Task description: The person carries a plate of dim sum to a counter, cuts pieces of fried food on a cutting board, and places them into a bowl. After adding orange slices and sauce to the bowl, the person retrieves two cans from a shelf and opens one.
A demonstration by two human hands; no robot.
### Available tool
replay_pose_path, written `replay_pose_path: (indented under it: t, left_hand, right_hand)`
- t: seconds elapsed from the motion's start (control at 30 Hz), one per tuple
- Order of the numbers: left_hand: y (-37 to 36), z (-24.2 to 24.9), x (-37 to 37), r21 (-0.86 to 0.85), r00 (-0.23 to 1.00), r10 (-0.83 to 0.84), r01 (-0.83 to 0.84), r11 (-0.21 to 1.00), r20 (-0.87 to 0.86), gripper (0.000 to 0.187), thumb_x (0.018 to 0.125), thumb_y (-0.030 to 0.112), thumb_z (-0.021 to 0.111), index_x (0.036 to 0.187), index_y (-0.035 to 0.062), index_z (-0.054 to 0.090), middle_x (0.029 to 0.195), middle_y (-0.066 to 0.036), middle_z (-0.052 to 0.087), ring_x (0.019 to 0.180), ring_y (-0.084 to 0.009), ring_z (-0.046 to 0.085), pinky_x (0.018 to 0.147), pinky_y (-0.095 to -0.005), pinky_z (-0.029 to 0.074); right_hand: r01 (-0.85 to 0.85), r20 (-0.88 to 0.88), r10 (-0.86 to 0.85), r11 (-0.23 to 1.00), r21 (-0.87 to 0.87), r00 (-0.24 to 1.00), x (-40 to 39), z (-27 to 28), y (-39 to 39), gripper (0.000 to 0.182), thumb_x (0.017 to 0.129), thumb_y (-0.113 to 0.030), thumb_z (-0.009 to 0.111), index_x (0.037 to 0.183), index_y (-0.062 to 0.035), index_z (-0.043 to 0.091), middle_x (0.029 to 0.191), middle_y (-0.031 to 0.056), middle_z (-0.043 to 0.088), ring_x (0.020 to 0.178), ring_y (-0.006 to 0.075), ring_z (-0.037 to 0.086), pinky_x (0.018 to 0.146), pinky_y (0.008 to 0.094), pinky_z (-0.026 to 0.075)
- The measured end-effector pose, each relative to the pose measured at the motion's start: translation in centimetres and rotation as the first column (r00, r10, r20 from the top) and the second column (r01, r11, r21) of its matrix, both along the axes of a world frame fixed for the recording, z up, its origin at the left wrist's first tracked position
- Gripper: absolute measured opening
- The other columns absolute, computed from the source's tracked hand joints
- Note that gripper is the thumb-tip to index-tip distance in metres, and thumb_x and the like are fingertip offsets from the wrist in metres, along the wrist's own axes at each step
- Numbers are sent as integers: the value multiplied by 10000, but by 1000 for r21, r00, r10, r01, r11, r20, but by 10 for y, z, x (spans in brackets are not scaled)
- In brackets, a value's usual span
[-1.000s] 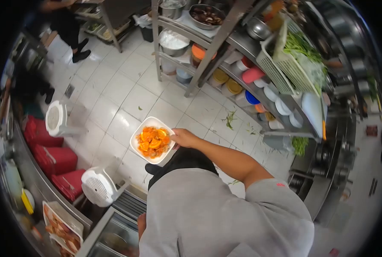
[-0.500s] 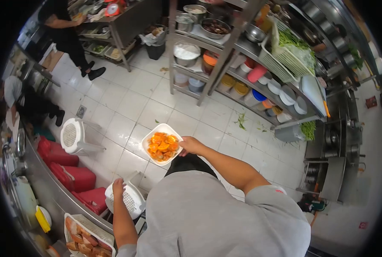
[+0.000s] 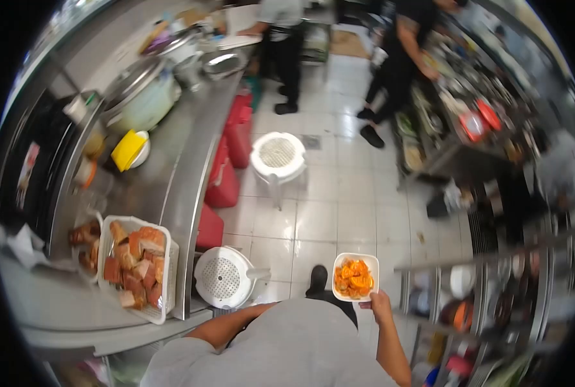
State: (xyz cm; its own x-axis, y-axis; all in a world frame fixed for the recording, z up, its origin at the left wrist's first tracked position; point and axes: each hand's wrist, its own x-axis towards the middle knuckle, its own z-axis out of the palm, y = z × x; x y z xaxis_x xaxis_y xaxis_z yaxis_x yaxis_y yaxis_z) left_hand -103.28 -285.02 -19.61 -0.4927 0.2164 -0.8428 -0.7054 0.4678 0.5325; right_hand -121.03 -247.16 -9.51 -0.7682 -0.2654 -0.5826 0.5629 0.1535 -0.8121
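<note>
- Head view: white bowl (image 3: 373, 265) of orange-coloured food (image 3: 354, 277), above the floor (image 3: 316, 226).
- Right hand (image 3: 380, 306): fingers clamped on the bowl's edge.
- Left hand: hidden; its fingers I cannot tell.
- White stool (image 3: 220, 274): beside steel desk (image 3: 147, 197).
- Basket (image 3: 173, 271) of meat (image 3: 139, 264): on desk.

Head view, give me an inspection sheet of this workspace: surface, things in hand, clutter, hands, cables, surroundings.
Surface: steel counter at left bears a basket of meat.
Job's things: white bowl with orange food, held above the floor.
Clutter: two white stools on the floor.
Hands: right hand grips the bowl's edge; left hand hidden.
Cables: nothing seen.
Surroundings: red bins beside the counter; other people farther off.
</note>
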Motion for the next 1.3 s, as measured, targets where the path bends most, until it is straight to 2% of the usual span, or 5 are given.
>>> replay_pose_path:
  t: [0.17,0.43,0.67,0.93,1.3]
  left_hand:
    - [-52,15,50,-381,707,-288,625,681,646,903,800,677,477,1487,191,149,1563,-62,40,1425,-329,32,1008,-727,36]
    - [-80,-75,34,-623,964,202,-267,735,-175,463,833,489,535,1071,115,668,1038,-191,649,995,-377,601,910,-424,468]
    - [-140,5,-153,-447,640,457,-764,465,-618,351,822,269,638,1110,69,623,1410,-221,348,1227,-367,441,1018,-405,387]
    - [-294,138,-328,-504,511,28,-855,120,-859,427,787,198,667,1190,85,584,1452,-197,297,1324,-385,301,1051,-531,274]
    - [-326,121,-430,-742,584,467,-593,-312,-664,995,645,431,778,1444,124,270,1517,-200,152,1401,-380,127,1063,-624,111]
  right_hand:
    - [-220,-11,220,975,-29,975,-136,10,-67,398,816,-110,387,1131,104,502,941,193,642,686,257,665,608,324,577]
    - [-481,-99,482,876,32,871,-319,37,-230,397,798,-109,380,1111,102,505,926,198,638,682,255,663,614,324,573]
    - [-567,-118,558,821,-60,821,-421,56,-417,374,818,-126,410,1111,82,512,915,179,643,671,226,655,620,314,563]
    - [-579,-108,569,798,-167,815,-557,83,-630,310,868,-106,396,1059,104,520,889,190,647,659,217,656,600,306,566]
    - [-650,-335,563,708,-274,755,-819,82,-973,337,927,-223,460,1074,69,542,841,145,654,649,197,660,546,277,554]
